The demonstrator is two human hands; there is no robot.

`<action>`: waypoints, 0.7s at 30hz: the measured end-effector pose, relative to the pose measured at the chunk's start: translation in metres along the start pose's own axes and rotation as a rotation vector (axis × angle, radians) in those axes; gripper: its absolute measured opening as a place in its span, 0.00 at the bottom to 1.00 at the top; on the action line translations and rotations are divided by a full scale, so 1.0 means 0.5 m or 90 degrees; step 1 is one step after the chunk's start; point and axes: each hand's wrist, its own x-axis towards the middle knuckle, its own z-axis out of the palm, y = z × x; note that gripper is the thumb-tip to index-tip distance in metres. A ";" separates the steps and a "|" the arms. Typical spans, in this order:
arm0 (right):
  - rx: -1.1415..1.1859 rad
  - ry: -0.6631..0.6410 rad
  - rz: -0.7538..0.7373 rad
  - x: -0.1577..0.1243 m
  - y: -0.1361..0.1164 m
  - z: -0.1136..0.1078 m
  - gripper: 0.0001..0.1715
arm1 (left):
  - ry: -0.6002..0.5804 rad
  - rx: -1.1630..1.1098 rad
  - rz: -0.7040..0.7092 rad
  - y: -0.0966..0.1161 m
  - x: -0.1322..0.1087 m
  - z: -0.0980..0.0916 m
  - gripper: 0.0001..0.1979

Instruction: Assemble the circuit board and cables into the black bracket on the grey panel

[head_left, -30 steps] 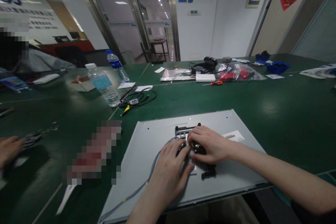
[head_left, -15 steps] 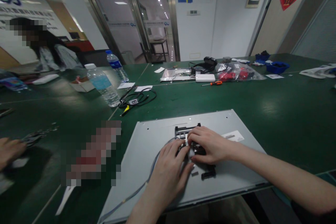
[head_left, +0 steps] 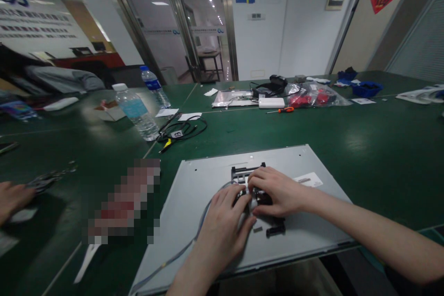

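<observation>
A grey metal panel [head_left: 208,180] lies flat on the green table [head_left: 364,148] in front of me. At its middle sits a black plastic bracket [head_left: 243,172] with a small black part [head_left: 276,230] lying loose below it. My left hand [head_left: 222,226] rests on the panel with fingers curled against the bracket's lower left. My right hand [head_left: 277,192] covers the bracket's right side, fingers bent and pinched on a dark piece there. A grey cable [head_left: 194,236] runs from under my left hand to the panel's near left corner.
Two water bottles [head_left: 137,113] and a black coiled cable [head_left: 182,130] lie at the left rear. A screwdriver [head_left: 281,110], a white box [head_left: 271,102] and a clear bag of red parts [head_left: 314,95] sit behind the panel. Another person's hand [head_left: 10,196] is at the far left.
My hands have barely shifted on the bracket. The person at the far left rear has leaned down and out of sight.
</observation>
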 end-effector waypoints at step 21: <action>-0.010 -0.012 0.004 0.001 -0.002 -0.003 0.20 | -0.017 -0.015 -0.021 0.003 0.001 -0.002 0.18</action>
